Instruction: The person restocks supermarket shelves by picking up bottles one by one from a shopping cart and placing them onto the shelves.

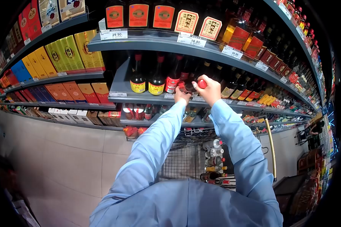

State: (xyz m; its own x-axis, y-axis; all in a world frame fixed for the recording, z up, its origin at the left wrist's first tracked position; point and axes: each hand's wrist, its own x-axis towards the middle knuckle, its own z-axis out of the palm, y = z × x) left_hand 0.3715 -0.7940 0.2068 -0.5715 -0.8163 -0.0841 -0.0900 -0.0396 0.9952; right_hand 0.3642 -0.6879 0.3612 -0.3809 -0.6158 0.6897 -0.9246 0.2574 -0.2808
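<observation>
At the far left, tiered racks carry boxes: a blue box beside yellow ones, then tall green boxes along the middle tier, with orange boxes on the tier beneath. Next comes the shelf of dark bottles, a price tag fixed at its front-left corner. Close to that corner, along the front edge, stand two yellow-label bottles, upright and red-capped, and just right of them a red-label bottle. The left hand is at the shelf's front edge, its fingers against the lower end of a tilted dark bottle; I cannot tell whether that grip clasps or merely supports. The tilted bottle is at the front edge, its red cap toward the right. The right hand has its grip closed around the cap end. Below the arms, a wire cart carries several bottles lying near its right side. Further right on the shelf, more bottles line the front edge.
</observation>
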